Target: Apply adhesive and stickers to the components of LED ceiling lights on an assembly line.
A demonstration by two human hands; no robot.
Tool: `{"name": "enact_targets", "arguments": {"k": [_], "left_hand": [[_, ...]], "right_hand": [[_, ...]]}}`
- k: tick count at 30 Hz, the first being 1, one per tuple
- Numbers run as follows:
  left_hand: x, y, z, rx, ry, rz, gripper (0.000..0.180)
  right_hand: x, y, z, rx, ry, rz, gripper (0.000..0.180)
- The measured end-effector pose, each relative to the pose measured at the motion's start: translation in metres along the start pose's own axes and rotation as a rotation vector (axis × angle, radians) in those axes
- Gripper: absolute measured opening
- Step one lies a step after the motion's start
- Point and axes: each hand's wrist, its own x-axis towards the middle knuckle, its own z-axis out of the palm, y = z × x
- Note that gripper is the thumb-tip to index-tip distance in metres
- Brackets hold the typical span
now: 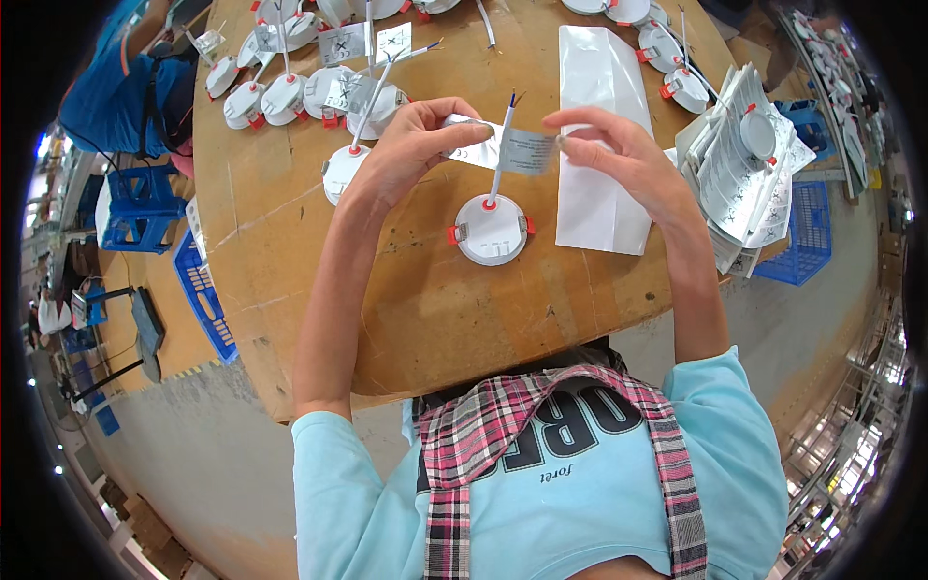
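Note:
My left hand (pixel 418 150) pinches one end of a silver printed label (pixel 528 153), and my right hand (pixel 623 159) grips its other end between thumb and fingers. The label stretches across a white cable (pixel 497 180) that stands up from a round white downlight (pixel 491 232). Red-tipped spring clips stick out on both sides of this downlight, which lies back side up on the table. Bare wire ends show at the cable's top, above the label. Left of it, partly behind my left forearm, lies another downlight (pixel 342 174).
Several downlights (pixel 284 100), some with silver labels on their cables, crowd the table's far left. More lights (pixel 663 46) lie far right. A glossy white sheet (pixel 599 208) rests beside my right hand. Label sheets (pixel 725 198) are piled at the right edge, a downlight (pixel 757 133) on top.

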Motion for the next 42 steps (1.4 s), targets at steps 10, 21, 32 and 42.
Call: {"name": "enact_targets", "arguments": {"k": [10,21,32,42], "left_hand": [[0.002,0.004,0.008,0.067,-0.029,-0.007,0.017],[0.006,-0.004,0.008,0.217,0.308,0.180,0.044],[-0.051,-0.025,0.053,0.413,0.184,0.217,0.039],[-0.027,-0.029,0.022,-0.339,-0.133,0.138,0.055]], "right_hand": [[0.028,-0.021,0.021,-0.199,-0.026,-0.002,0.027],[0.033,-0.010,0.022,-0.062,-0.042,-0.018,0.024],[0.027,-0.002,0.015,-0.016,-0.051,-0.188,0.009],[0.020,-0.031,0.017,-0.324,-0.088,-0.475,0.011]]}}
